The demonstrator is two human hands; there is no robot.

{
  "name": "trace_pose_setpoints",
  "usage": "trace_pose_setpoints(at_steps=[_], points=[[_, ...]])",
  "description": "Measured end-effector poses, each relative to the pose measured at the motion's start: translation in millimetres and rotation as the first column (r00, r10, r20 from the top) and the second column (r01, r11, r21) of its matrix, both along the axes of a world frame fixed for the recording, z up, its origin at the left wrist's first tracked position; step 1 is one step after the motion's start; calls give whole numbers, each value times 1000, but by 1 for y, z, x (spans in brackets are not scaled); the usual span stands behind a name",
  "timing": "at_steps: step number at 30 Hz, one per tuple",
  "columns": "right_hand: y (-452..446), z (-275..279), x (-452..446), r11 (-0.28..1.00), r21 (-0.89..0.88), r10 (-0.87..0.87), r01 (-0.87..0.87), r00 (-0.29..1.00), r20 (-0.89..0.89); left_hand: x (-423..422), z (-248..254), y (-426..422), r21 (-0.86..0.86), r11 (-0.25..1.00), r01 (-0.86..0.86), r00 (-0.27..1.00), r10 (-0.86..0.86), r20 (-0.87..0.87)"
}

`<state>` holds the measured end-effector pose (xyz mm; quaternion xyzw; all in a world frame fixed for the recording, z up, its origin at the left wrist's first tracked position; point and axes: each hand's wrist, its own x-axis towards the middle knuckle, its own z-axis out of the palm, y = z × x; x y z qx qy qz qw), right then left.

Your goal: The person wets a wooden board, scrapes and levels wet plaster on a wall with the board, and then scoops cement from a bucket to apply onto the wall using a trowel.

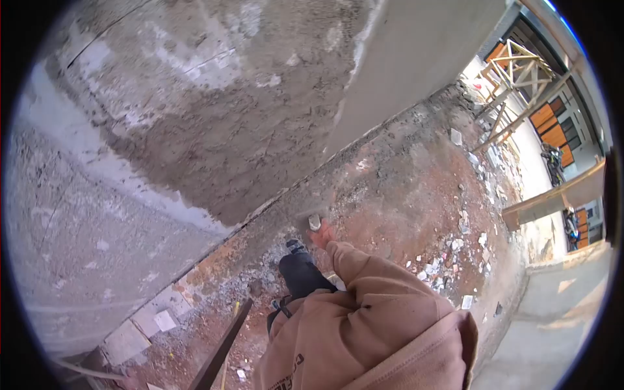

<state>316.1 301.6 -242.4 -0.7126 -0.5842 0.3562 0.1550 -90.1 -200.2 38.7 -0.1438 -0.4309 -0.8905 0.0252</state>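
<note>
My right hand [320,235] reaches down and forward from a tan sleeve, low by the foot of the wall. Its fingers are closed around a small pale object with a blunt end [314,223]; its kind is not clear, and the fingers hide part of it. Just ahead is a wall with a rough, damp-looking brown-grey patch of plaster [240,149]. A smoother grey rendered strip [416,58] lies to its right. My left hand is out of view.
Broken rubble [448,266] litters the reddish dirt floor to the right. A long dark bar [221,348] slants up at lower left, near pale slabs [127,341]. Wooden poles and framing [520,71] stand at the far right, with a beam [556,195] below.
</note>
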Motion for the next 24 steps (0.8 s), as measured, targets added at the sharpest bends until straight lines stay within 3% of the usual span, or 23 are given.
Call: trace_pose_setpoints(at_steps=[2,3,4,5,6,8,11,12,15,19,22,24], points=[[-19,-49,-39,985,138,123,-100,978,-170,20,30,-50,-35,990,-133,991,132,-21],[-19,-122,-51,979,143,174,-143,956,-238,21,34,-50,-63,952,-300,950,292,-106],[-32,-131,-75,986,88,164,-143,937,-309,22,44,-45,-51,947,-317,943,308,-128],[-43,-135,-100,989,31,146,-145,915,-377,13,37,-65,-53,941,-335,930,322,-175],[-67,-69,-134,969,-2,229,-246,904,-361,11,44,-62,-77,909,-409,901,389,-192],[-97,-71,-186,933,-87,256,-350,812,-524,1,49,-75,-124,844,-521,842,485,-237],[-145,-93,-270,920,-218,168,-326,829,-533,-24,48,-107,-165,676,-718,689,656,-307],[-159,-132,-295,947,-144,205,-288,884,-420,-35,47,-118,-168,652,-739,667,675,-316],[-197,-188,-381,927,-165,258,-338,892,-372,-65,41,-160,-217,591,-777,629,711,-315],[-262,-246,-491,962,-95,214,-257,921,-327,-128,-15,-223,-315,491,-812,571,780,-256],[-307,-257,-567,985,-79,108,-151,913,-394,-170,-49,-269,-344,460,-818,544,814,-206],[-319,-285,-606,952,-204,86,-228,840,-536,-195,-41,-278,-443,408,-798,526,830,-183]])
